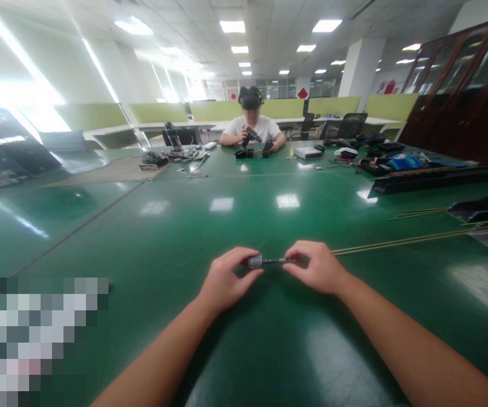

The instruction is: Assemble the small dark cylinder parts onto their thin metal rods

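Above the green tabletop, my left hand (pixel 229 280) pinches a short grey and black cylinder, which looks like a drill chuck (pixel 256 261), between thumb and fingers. From its right end sticks out a thin dark drill bit (pixel 274 260), lying level. My right hand (pixel 315 265) is closed in a pinch on the far end of that bit, where spiral grooves show between the fingertips. The two hands face each other a short gap apart.
Across the green table (pixel 184 226) sits a person (pixel 252 127) in a white shirt holding a power drill (pixel 253 134). Long thin brass-coloured rods (pixel 396 243) and dark metal channels (pixel 443 181) lie at right. A small white box (pixel 307 152) and cluttered tools stand along the far side.
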Demonstrator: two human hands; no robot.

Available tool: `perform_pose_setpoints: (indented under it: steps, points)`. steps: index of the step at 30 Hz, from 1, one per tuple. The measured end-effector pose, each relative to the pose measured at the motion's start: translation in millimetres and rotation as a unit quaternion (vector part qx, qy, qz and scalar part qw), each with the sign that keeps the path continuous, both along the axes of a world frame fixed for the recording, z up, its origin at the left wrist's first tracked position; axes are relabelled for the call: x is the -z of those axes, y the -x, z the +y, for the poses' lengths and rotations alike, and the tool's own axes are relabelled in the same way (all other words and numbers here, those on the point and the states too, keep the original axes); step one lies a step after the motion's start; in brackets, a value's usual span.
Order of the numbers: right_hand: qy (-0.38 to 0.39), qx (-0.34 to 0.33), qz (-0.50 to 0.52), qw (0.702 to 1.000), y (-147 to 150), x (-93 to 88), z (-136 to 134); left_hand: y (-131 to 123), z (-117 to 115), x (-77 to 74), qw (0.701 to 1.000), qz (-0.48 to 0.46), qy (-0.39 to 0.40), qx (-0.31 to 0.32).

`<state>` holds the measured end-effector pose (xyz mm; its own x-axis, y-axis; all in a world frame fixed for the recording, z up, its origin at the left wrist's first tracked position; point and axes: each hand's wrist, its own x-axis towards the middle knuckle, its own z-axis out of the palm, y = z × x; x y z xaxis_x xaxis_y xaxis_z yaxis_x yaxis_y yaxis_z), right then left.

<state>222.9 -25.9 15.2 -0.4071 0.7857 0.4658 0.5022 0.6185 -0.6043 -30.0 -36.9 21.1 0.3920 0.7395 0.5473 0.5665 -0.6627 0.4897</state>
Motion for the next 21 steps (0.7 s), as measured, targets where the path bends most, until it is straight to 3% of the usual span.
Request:
perform_pose_setpoints:
  steps: [11,18,21]
  points:
    - [-0.001,0.003,-0.008,1.000,-3,-1.8,0,3,2,-1.2,0.999,-0.001,0.020,-0.028]
    - [0.020,0.014,0.007,1.000,-11,0.9,7,2,5,7.7,0.976,-0.129,0.167,-0.052]
    - [0.030,0.015,0.012,0.999,-11,2.2,9,5,7,4.0,0.964,-0.162,0.203,-0.063]
